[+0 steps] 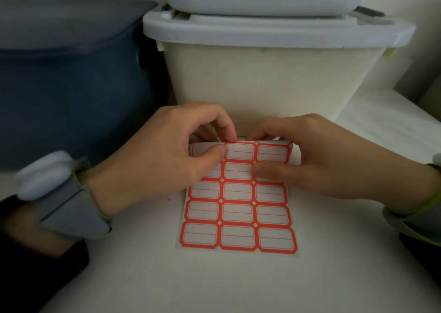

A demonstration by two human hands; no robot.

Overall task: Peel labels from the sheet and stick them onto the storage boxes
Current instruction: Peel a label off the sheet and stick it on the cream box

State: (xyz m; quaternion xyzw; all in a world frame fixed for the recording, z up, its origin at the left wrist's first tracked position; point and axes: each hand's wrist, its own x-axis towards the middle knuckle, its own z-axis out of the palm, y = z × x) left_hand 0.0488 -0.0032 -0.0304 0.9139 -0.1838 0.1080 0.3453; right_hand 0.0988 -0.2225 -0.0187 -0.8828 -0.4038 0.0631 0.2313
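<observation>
Sheet of red-bordered white paper labels (238, 207) lies on the white table (143, 277), long axis 12-to-6, far edge curled up at 12 where my left hand (152, 160) pinches the top-left label, right hand (317, 160) pins the sheet; cream plastic storage box (269, 81) just beyond.

Sheet (237, 207): white labels, red-orange borders, thin red lines. Box (272, 78) behind sheet: cream, pale grey lid (274, 32). Bin (69, 93) left of box: dark blue. Desk (214, 284): white.
</observation>
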